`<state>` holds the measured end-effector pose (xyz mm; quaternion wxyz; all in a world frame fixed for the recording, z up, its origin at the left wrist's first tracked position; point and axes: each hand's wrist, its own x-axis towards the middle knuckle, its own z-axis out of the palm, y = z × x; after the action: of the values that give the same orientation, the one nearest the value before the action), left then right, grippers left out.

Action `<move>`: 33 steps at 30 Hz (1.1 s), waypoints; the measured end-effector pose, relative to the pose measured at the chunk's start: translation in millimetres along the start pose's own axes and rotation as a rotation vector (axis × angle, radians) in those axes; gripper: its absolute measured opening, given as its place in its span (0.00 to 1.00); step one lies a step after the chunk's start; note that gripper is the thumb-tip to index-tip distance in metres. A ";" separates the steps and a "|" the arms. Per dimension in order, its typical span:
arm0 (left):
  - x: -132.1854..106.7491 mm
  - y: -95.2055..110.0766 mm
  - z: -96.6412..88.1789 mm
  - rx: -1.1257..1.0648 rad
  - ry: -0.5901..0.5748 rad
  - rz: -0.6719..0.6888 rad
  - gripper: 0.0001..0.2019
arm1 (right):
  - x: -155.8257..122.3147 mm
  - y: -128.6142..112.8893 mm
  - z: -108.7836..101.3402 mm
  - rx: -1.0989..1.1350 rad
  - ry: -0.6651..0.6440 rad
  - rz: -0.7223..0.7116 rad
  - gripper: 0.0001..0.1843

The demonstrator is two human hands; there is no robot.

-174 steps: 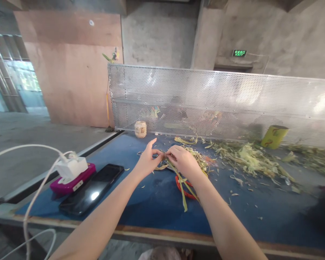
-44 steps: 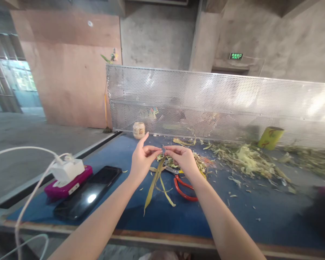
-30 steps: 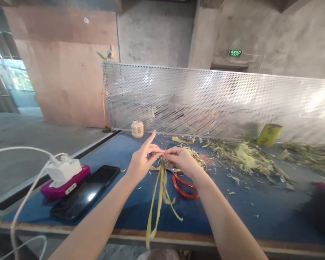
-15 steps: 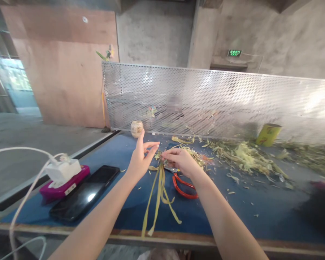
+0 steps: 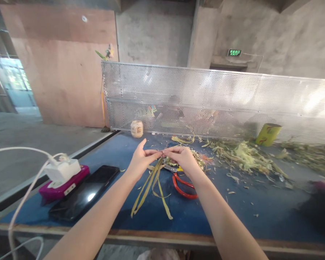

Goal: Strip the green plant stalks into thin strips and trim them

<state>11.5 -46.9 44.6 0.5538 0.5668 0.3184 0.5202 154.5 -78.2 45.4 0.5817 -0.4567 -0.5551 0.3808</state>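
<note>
A bunch of long yellow-green plant strips [image 5: 154, 184] hangs from where my fingertips meet, its loose ends spread above the blue table. My left hand [image 5: 141, 159] pinches thumb and forefinger together at the top of the bunch. From the other side, my right hand [image 5: 181, 156] grips the same spot with its fingertips. The exact point held is small and partly hidden by the fingers. Red-handled scissors [image 5: 182, 187] lie on the table below my right hand, blades pointing left. Behind that hand is a heap of dry plant scraps [image 5: 197, 155].
A black phone [image 5: 83, 193] and a magenta power strip [image 5: 67, 186] with a white charger lie at the left. A jar [image 5: 137, 129] stands at the back, before a perforated metal screen [image 5: 178, 94]. Plant strips [image 5: 241, 155] and a yellow-green container [image 5: 268, 134] are at the right.
My left hand has come down and closed its thumb and forefinger at my right fingertips. The hanging strips have swung left and their ends are higher.
</note>
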 end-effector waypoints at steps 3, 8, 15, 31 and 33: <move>1.0 -1.3 0.6 -0.085 0.010 -0.087 0.50 | -1.2 -2.0 1.8 -0.038 0.020 -0.035 0.08; 2.5 -4.8 -0.7 0.001 0.025 -0.011 0.50 | -0.3 0.7 3.1 -0.045 0.038 0.000 0.10; -2.6 -8.6 -3.1 0.496 0.029 0.413 0.44 | 2.4 7.6 1.7 0.012 0.068 0.070 0.10; -1.2 -5.9 -10.9 0.967 -0.191 0.914 0.39 | 1.5 7.6 -2.9 0.222 0.044 0.190 0.13; -2.0 -5.1 -11.5 0.968 -0.178 0.908 0.39 | 1.5 7.2 -3.7 0.242 0.040 0.181 0.13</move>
<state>1.2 -44.4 37.5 -0.0125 0.8699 0.1988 0.4513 158.8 -75.1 39.1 0.6067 -0.4388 -0.4499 0.4869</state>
